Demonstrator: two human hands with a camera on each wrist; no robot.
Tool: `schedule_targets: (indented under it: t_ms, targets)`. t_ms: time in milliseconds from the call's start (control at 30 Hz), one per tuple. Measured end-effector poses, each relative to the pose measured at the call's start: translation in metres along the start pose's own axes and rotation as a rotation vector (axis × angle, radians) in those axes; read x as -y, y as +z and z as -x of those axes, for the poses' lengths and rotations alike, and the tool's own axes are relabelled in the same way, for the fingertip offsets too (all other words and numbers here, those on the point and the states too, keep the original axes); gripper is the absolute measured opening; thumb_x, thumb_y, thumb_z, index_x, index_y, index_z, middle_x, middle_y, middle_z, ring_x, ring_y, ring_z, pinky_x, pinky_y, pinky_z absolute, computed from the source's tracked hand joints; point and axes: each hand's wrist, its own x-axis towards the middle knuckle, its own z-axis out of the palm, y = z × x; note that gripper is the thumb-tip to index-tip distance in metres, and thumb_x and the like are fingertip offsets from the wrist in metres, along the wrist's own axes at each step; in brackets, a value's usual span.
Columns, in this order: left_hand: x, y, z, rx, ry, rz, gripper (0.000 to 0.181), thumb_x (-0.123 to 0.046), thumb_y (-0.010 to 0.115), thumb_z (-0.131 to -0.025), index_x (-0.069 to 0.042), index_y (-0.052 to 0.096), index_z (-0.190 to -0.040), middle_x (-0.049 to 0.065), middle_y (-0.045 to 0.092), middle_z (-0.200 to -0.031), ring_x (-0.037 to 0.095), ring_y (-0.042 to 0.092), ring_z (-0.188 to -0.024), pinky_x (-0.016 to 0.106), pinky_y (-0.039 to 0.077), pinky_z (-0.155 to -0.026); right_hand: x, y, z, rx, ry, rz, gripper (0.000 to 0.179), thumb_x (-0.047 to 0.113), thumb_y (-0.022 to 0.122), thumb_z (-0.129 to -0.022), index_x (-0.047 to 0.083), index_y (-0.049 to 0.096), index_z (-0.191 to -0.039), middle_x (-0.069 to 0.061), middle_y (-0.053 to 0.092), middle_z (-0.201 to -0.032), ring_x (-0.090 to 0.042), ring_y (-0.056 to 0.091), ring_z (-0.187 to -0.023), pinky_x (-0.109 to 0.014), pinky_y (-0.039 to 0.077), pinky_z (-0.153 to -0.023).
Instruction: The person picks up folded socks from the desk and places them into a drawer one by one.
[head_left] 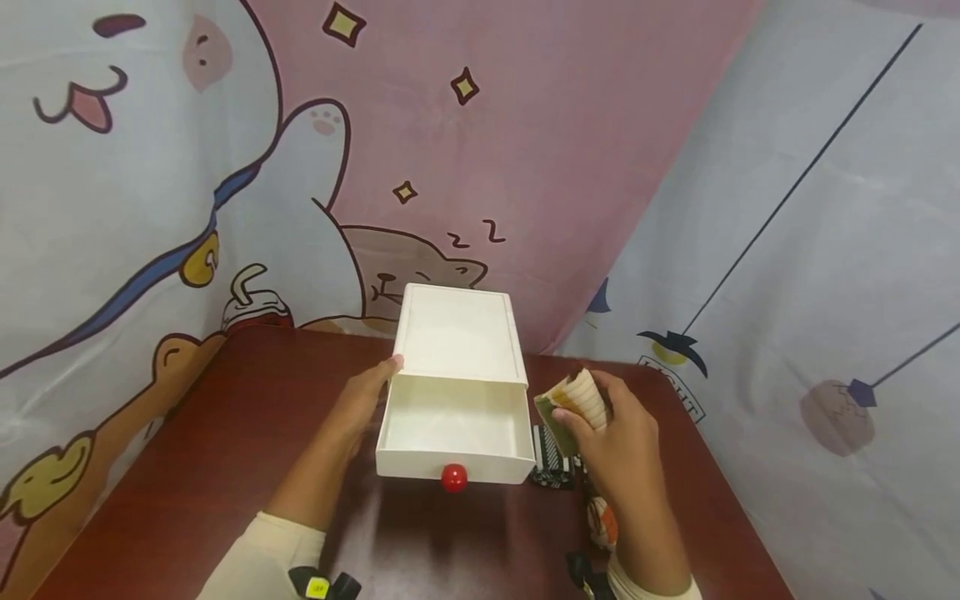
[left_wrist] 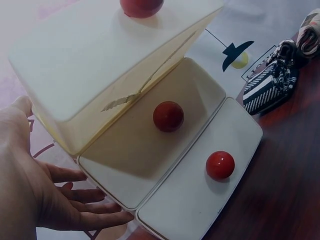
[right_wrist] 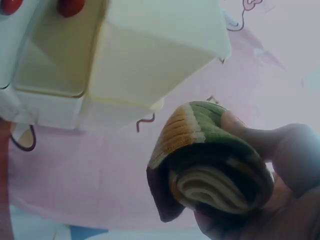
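A white drawer cabinet point(head_left: 461, 329) stands on the table, its top drawer point(head_left: 412, 465) pulled out and bare inside. That drawer has a red ball knob point(head_left: 453, 477). With fingers extended, my left hand point(head_left: 363, 404) touches the cabinet's left side; in the left wrist view its fingertips point(left_wrist: 120, 218) lie along the edge of the lower drawers. Right of the drawer, my right hand point(head_left: 628, 446) grips a rolled pair of socks point(head_left: 588, 400) in green, cream and orange. The right wrist view shows the thumb pressed on the ribbed knit of the roll point(right_wrist: 175, 132).
Black-and-white patterned rolled socks point(head_left: 553, 462) lie on the dark red table point(head_left: 225, 442) right of the cabinet. Another rolled bundle, white and orange point(head_left: 600, 523), lies nearer, partly behind my right forearm. Printed cloth walls point(head_left: 540, 142) stand behind and at the sides.
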Motion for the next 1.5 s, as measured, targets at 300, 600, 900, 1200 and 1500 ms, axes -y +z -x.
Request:
schedule_targets:
  t_ms: [300,600,900,1200,1500]
  targets:
    - [-0.002,0.000,0.000,0.002,-0.002,0.000,0.074,-0.061,0.052,-0.107,-0.003,0.060,-0.152,0.026,0.071,-0.138,0.030,0.074,-0.114,0.044,0.061,-0.088,0.031,0.009,-0.004,-0.012,-0.130,-0.049,0.072,0.015,0.097,-0.082,0.003,0.065,-0.146,-0.021,0.075,-0.131,-0.037,0.072,-0.108,-0.056,0.058,-0.092]
    - [0.001,0.000,0.000,-0.004,-0.001,0.018,0.071,-0.061,0.054,-0.106,-0.004,0.064,-0.148,0.025,0.072,-0.136,0.028,0.074,-0.108,0.043,0.061,-0.085,0.060,0.029,-0.003,0.058,-0.369,-0.084,0.070,0.011,0.101,-0.074,-0.001,0.069,-0.135,-0.018,0.077,-0.123,-0.032,0.074,-0.104,-0.050,0.061,-0.090]
    - [-0.001,0.001,0.002,-0.003,0.023,0.054,0.069,-0.059,0.057,-0.105,0.000,0.068,-0.140,0.020,0.078,-0.124,0.019,0.076,-0.095,0.040,0.063,-0.080,0.086,0.056,-0.004,0.234,-0.429,-0.171,0.064,0.009,0.098,-0.076,0.007,0.073,-0.136,-0.011,0.079,-0.123,-0.024,0.073,-0.104,-0.045,0.061,-0.093]
    - [0.001,0.001,0.001,-0.017,0.021,0.050,0.067,-0.058,0.058,-0.105,0.000,0.070,-0.138,0.022,0.075,-0.132,0.023,0.074,-0.106,0.041,0.064,-0.087,0.093,0.082,-0.010,0.462,-0.450,-0.125,0.047,0.014,0.090,-0.086,0.009,0.075,-0.131,-0.007,0.074,-0.114,-0.018,0.064,-0.098,-0.036,0.055,-0.088]
    - [-0.001,0.001,0.001,-0.001,0.021,0.042,0.067,-0.059,0.055,-0.106,0.000,0.070,-0.134,0.016,0.078,-0.121,0.021,0.074,-0.103,0.038,0.062,-0.085,0.095,0.098,-0.012,0.650,-0.439,-0.096,0.041,0.014,0.086,-0.093,0.010,0.074,-0.131,-0.006,0.074,-0.109,-0.019,0.064,-0.097,-0.039,0.054,-0.089]
